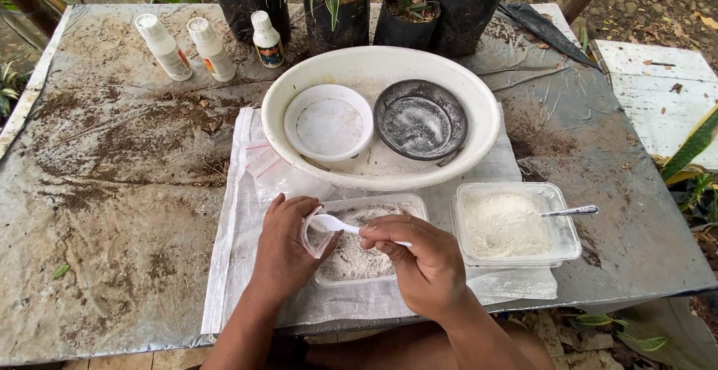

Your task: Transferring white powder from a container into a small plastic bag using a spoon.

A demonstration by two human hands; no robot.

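My left hand [284,246] holds a small clear plastic bag [313,234] open over a clear tub of grey-white powder [366,254]. My right hand [422,261] grips a white plastic spoon [333,224] whose bowl points into the bag's mouth. Both hands hover over the near tub, at the table's front edge. A second clear tub [516,224] to the right holds whiter powder with a metal spoon [572,211] resting in it.
A large white oval basin [479,115] behind the tubs holds a white dish [327,123] and a dark dish [420,119]. Three white bottles [211,48] stand back left. Black plant pots [407,14] line the far edge. Spare small bags [269,168] lie on a white sack.
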